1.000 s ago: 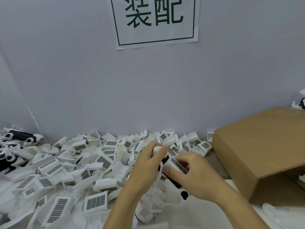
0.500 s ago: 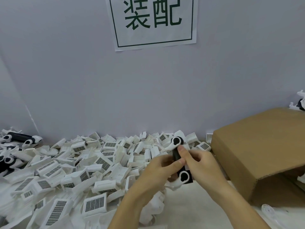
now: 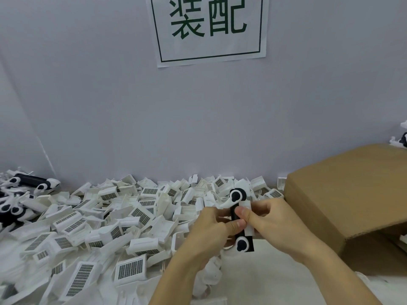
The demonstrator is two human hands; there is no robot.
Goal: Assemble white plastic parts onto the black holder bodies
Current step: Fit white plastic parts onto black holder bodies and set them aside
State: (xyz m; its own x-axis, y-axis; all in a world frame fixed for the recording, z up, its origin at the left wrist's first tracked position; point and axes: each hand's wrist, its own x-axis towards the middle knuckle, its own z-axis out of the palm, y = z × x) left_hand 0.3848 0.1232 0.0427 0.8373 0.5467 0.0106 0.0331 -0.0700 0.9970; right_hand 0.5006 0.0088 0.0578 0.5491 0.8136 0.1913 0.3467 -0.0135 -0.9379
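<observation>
Both the left hand (image 3: 207, 227) and right hand (image 3: 271, 221) grip the black holder (image 3: 234, 214) mid-length; it looks light, stiff, smooth, best pinched by its sides.

A slim black plastic holder body (image 3: 234, 214) stands nearly upright in the air above the desk, gripped at its middle between the thumbs of both hands — left hand (image 3: 209, 230) from the left, right hand (image 3: 273, 223) from the right. White round-ended plastic caps with dark centres sit at its top end (image 3: 237, 195) and its bottom end (image 3: 242, 244), and a flat white strip (image 3: 248, 227) runs along its right side. Behind and to the left, a loose heap of white plastic parts with dark grid panels (image 3: 132, 216) covers the desk — tilted every way, many overlapping.
</observation>
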